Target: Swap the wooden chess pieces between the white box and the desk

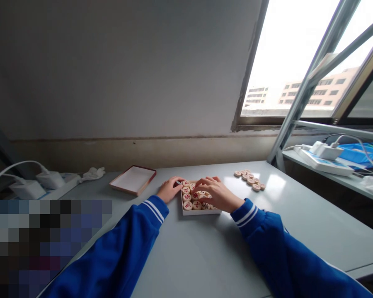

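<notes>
A shallow white box (202, 212) sits on the desk before me, filled with round wooden Chinese chess pieces (188, 205) marked in red and black characters. My left hand (169, 189) holds the box at its left side, with fingers at the far left corner and thumb along the wall. Over the right part of the box reaches my right hand (217, 193), its bent fingers apart and touching or just above the pieces. It covers several pieces there. I cannot make out any piece lifted in it.
The box's lid (133, 180) lies inside up at the back left. More loose chess pieces (250, 180) lie in rows at the back right. Power strips with chargers are on the left (54, 188) and on the right shelf (326, 159). A metal frame post (298, 99) rises beside the window.
</notes>
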A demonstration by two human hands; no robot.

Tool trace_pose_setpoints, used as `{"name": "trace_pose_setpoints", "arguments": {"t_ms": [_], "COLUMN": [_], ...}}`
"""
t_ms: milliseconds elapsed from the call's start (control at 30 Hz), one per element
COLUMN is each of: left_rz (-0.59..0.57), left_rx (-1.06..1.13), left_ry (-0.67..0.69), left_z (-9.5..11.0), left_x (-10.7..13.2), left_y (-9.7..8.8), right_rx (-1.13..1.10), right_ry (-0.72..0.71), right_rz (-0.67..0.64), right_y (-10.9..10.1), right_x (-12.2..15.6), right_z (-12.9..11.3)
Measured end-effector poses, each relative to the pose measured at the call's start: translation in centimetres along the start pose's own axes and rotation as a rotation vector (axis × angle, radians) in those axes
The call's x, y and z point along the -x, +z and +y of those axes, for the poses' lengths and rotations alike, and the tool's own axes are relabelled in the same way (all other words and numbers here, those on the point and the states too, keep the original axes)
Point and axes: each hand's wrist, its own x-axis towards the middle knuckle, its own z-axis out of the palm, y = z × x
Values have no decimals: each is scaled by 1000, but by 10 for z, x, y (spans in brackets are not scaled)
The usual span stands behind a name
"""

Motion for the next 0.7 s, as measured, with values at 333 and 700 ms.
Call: {"name": "trace_pose_setpoints", "arguments": {"t_ms": [333,700], "left_rz": [-2,-20], "left_rx": [25,-26], "left_ry": [11,14], "left_z": [-1,0], "left_x": [-1,-1], "left_y": [1,-1], "right_rx": [-23,68], "right_ry": [18,97], "right_rz": [59,137], "right_y": [6,-11], "right_x": [-4,-3], "right_z": [15,22]}}
